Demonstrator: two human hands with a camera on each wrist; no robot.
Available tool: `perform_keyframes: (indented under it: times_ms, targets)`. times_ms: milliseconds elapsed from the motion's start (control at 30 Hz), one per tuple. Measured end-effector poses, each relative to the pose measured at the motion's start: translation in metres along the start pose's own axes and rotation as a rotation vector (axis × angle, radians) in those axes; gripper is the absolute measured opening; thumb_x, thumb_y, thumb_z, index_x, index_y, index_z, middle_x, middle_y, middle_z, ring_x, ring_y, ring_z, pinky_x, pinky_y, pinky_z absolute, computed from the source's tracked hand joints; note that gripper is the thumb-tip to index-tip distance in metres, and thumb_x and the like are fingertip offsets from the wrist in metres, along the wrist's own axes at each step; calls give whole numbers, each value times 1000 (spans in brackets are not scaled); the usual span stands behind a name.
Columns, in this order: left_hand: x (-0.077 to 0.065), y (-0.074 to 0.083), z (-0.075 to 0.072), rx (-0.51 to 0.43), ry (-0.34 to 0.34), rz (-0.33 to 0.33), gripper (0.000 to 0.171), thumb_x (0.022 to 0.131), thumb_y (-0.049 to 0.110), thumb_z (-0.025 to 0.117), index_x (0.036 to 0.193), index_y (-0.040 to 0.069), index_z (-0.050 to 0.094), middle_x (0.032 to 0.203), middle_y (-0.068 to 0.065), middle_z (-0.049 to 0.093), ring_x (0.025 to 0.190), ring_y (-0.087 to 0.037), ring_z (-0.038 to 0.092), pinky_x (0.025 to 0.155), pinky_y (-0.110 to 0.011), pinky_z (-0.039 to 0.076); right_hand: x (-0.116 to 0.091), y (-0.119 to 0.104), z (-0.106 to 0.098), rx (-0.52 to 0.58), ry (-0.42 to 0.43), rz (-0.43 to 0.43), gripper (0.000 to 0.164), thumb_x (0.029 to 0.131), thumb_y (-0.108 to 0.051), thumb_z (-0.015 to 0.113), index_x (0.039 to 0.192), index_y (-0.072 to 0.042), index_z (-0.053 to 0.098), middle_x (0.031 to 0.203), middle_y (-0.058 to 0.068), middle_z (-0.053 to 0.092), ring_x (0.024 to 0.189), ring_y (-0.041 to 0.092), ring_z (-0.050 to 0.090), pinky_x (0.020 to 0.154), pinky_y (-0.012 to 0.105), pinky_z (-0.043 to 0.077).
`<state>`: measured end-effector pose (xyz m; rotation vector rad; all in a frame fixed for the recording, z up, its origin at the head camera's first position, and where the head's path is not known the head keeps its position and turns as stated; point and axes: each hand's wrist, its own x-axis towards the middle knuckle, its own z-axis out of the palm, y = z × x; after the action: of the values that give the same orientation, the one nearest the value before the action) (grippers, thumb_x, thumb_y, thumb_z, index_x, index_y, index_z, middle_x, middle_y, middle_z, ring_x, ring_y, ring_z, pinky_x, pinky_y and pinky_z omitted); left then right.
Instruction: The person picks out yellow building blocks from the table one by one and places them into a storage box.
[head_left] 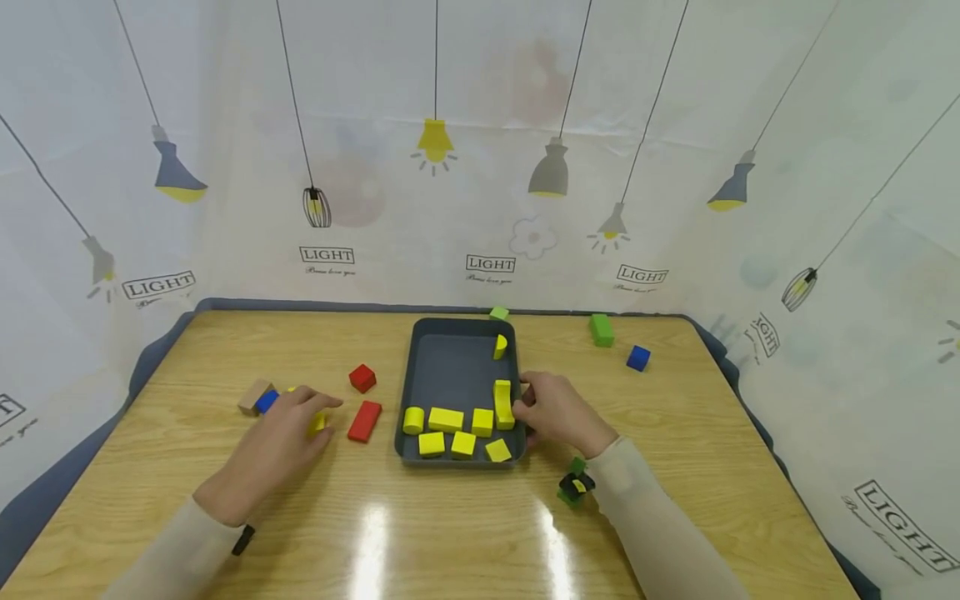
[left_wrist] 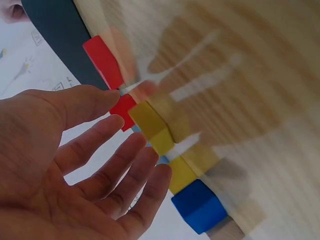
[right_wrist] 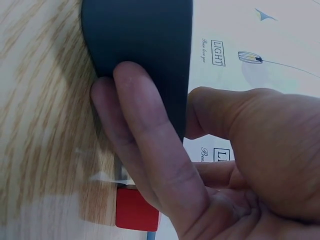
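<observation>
A dark grey tray (head_left: 450, 367) stands mid-table with several yellow blocks (head_left: 446, 419) in its near part and along its right side. My right hand (head_left: 558, 412) grips the tray's right wall; in the right wrist view two fingers (right_wrist: 150, 115) lie along the outer wall and the thumb is at the rim. Left of the tray, my left hand (head_left: 288, 433) hovers with loosely bent, spread fingers and holds nothing. Close to its fingertips in the left wrist view are a yellow block (left_wrist: 151, 127), another yellow block (left_wrist: 182, 176) and a blue block (left_wrist: 200, 206). The hand partly hides these in the head view.
Between left hand and tray lie a red cube (head_left: 362, 378) and a red rectangular block (head_left: 364, 422). A wooden block (head_left: 257, 397) is far left. Green (head_left: 602, 330) and blue (head_left: 638, 358) blocks sit back right. A small green-and-black object (head_left: 575, 483) lies by the right sleeve.
</observation>
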<state>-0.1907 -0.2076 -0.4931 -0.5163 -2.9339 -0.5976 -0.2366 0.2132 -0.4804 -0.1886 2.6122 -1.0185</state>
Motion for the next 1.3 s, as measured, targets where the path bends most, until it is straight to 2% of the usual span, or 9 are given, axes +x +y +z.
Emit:
perform_keyframes:
  times_ms: [200, 400, 700, 1000, 1300]
  targets:
    - [-6, -9, 2, -18, -11, -19, 36, 101, 3, 86, 136, 2, 81, 134, -24, 77, 125, -45, 73, 106, -67, 65, 1, 0, 0, 10, -1, 1, 64, 111, -10, 70, 170, 6, 51, 129, 24, 80, 74, 19, 81, 66, 32, 70]
    - [-7, -14, 3, -28, -6, -1, 32, 99, -1, 87, 130, 0, 82, 125, -22, 79, 111, -37, 75, 98, -61, 67, 2, 0, 0, 6, -10, 10, 65, 111, -10, 70, 171, 5, 50, 130, 24, 80, 74, 19, 81, 66, 32, 70]
    - [-6, -14, 2, -38, -31, -5, 30, 99, -3, 86, 128, -1, 83, 123, -21, 78, 104, -30, 73, 89, -52, 69, 4, 1, -1, -33, 3, 2, 65, 111, -12, 71, 171, 5, 51, 132, 24, 81, 75, 17, 81, 69, 31, 70]
    - [-1, -11, 0, -26, -32, -2, 29, 99, -2, 87, 127, -1, 83, 123, -21, 79, 104, -31, 74, 89, -52, 69, 2, 1, -2, -29, 5, 5, 64, 111, -13, 71, 169, 5, 52, 132, 24, 81, 76, 18, 81, 68, 31, 70]
    - [2, -6, 0, -38, -38, 1, 30, 100, -2, 86, 130, -2, 82, 119, -19, 79, 97, -24, 73, 81, -42, 68, 1, 1, 1, -13, 5, 6, 64, 112, -12, 70, 171, 4, 51, 128, 22, 81, 75, 18, 81, 68, 32, 70]
